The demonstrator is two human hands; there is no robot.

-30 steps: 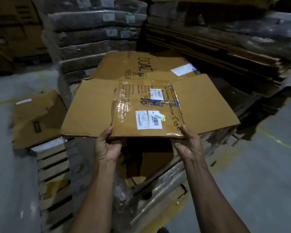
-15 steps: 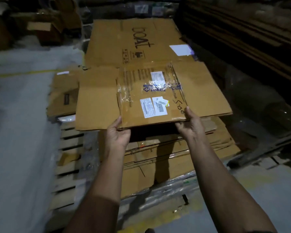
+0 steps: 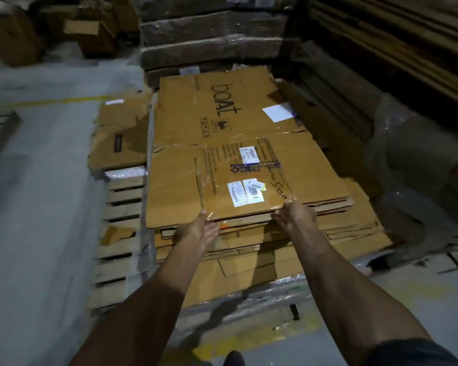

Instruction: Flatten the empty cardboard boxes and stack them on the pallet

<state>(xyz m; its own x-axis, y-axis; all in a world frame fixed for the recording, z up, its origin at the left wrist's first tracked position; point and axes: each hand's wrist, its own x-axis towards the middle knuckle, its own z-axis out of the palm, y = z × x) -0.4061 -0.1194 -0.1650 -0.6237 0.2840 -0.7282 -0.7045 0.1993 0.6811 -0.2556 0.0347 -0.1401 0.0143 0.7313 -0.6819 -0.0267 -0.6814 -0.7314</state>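
A flattened cardboard box (image 3: 249, 178) with white shipping labels and clear tape lies on top of a stack of flattened cardboard (image 3: 349, 223) on a wooden pallet (image 3: 122, 207). Beneath it, farther back, is a large flat sheet printed "boAt" (image 3: 222, 107). My left hand (image 3: 198, 229) is at the labelled box's near edge, its palm showing, fingers relaxed and thumb tip touching the edge. My right hand (image 3: 294, 213) grips the same edge further right, thumb on top and fingers under it.
Another flattened box (image 3: 119, 138) lies on the pallet's left side. Wrapped cardboard bales (image 3: 212, 35) stand behind the stack. More cardboard stacks and loose plastic wrap (image 3: 407, 154) lie to the right. An open box (image 3: 90, 33) sits at the back left, and grey floor (image 3: 37, 207) runs along the left.
Both hands carried the labelled box forward and down, and it now lies on the stack. My left hand has loosened its hold on the edge.
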